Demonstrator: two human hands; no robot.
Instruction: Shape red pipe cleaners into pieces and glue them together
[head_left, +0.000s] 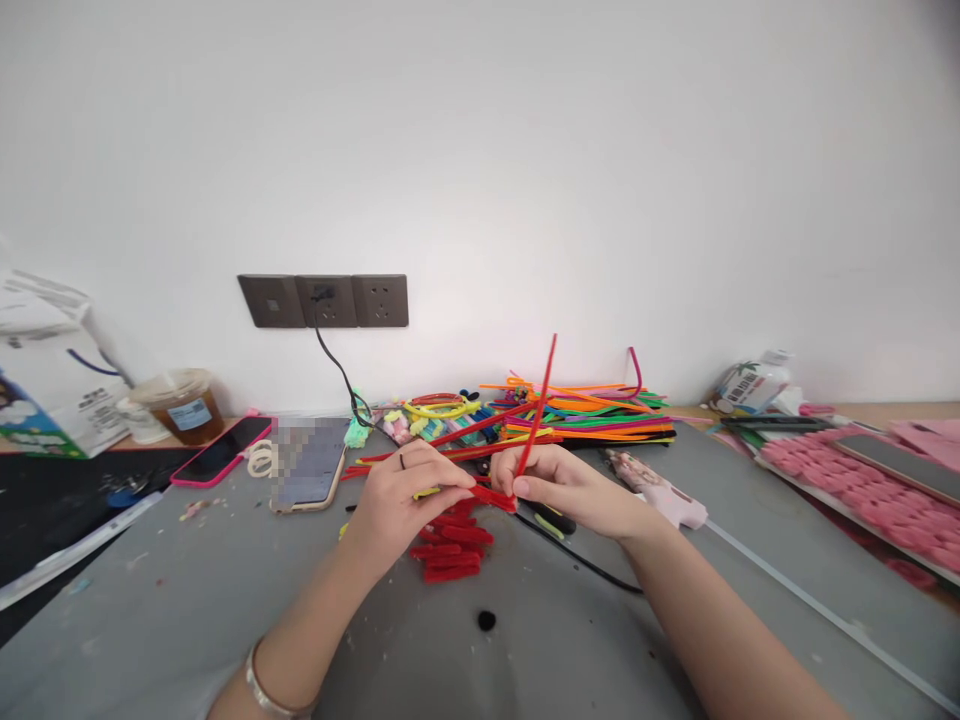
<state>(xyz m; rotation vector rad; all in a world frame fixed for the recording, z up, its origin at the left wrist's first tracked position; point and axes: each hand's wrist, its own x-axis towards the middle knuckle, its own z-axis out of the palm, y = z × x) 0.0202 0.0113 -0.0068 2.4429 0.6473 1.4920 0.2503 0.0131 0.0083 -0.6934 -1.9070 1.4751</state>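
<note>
A red pipe cleaner rises upright from between the thumb and fingers of my right hand. Its lower part is bent into a short folded strip that runs across to my left hand, where thumb and fingertips pinch the other end. Both hands are closed and close together above the table. Just below them lies a pile of short folded red pipe-cleaner pieces. A small black pompom sits nearer to me on the grey mat.
Behind my hands lies a heap of coloured pipe cleaners. On the left are a phone, a pink-cased phone and a drink cup. To the right are a glue gun with its cord, a pink keyboard and a bottle.
</note>
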